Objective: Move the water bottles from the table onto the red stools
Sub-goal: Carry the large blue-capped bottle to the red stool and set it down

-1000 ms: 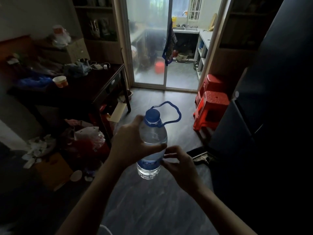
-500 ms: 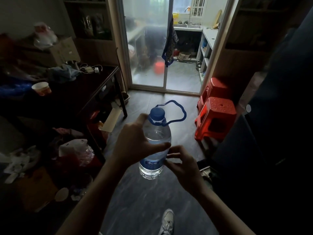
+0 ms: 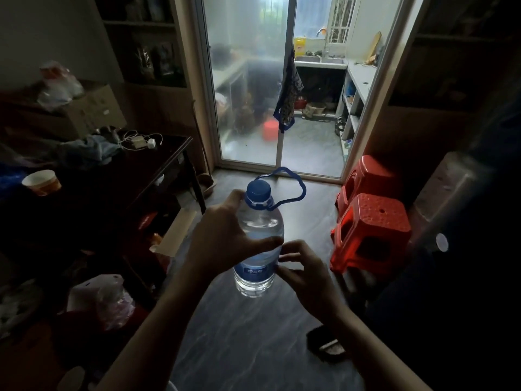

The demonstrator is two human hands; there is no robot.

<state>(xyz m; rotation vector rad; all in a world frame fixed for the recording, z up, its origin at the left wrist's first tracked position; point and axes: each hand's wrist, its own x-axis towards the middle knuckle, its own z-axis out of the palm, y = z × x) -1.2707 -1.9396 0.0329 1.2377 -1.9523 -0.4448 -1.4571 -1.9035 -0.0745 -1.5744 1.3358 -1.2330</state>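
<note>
A large clear water bottle (image 3: 258, 266) with a blue cap and a blue loop handle is held upright in mid-air at the centre of the view. My left hand (image 3: 225, 241) grips its upper body, thumb across the front. My right hand (image 3: 303, 273) has its fingers curled beside the blue label, fingertips touching the bottle's right side. Two red plastic stools stand on the floor at the right: the nearer stool (image 3: 372, 221) and a second stool (image 3: 366, 176) behind it. Both seats are bare.
A dark wooden table (image 3: 158, 165) on the left carries clothes, chargers and a paper cup (image 3: 42, 182). Bags and boxes crowd the floor beneath it. A glass sliding door (image 3: 248, 80) stands ahead. A dark bulky object fills the right side. A flat dark item (image 3: 327, 345) lies on the floor.
I have stepped forward: the stools and door appear closer and the table has slid left. The bottle stays held the same way in both hands.
</note>
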